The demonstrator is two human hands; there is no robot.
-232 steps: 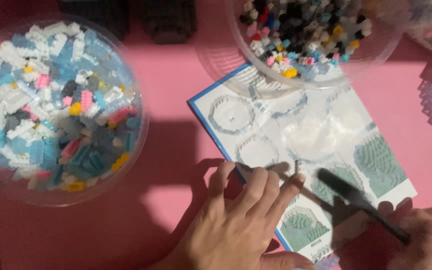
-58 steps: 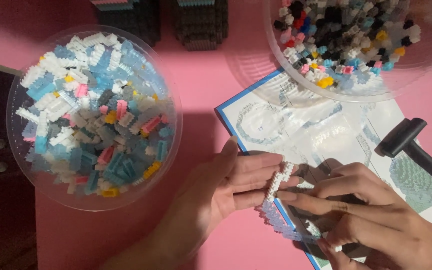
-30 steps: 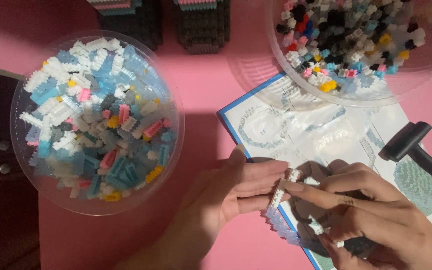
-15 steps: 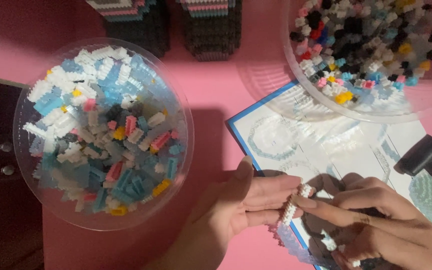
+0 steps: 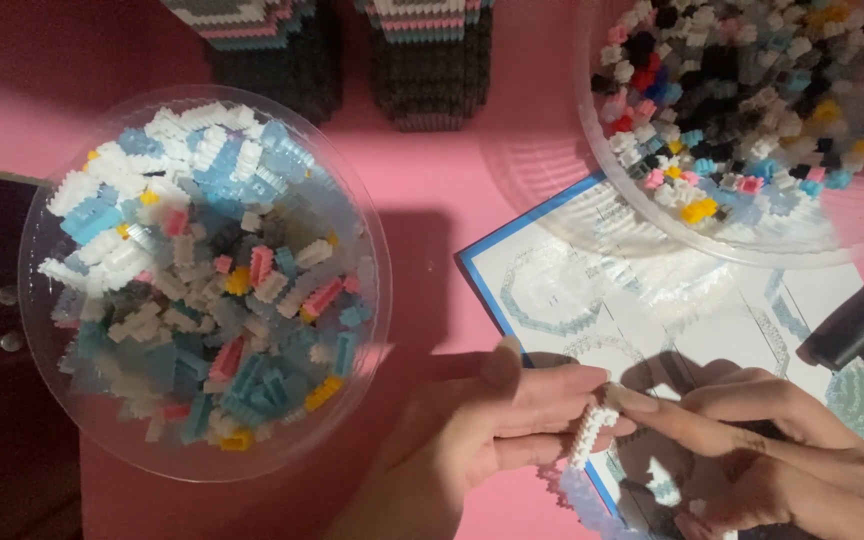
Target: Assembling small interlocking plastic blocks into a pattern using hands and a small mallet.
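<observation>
both hands meet just below the instruction sheet [image 5: 642,310]: the left hand [image 5: 492,420] pinches a curved strip of white bricks [image 5: 590,437], the right hand [image 5: 752,450] pressing a fingertip to its top end. likely seating a brick; next calls for steady, square pressure.

Single head-worn view, straight down and close over the pink tabletop [image 5: 432,200], hands at bottom edge.

Two brick bowls [image 5: 202,280] [image 5: 752,120] flank a booklet [image 5: 652,300], seemingly under one.
</observation>
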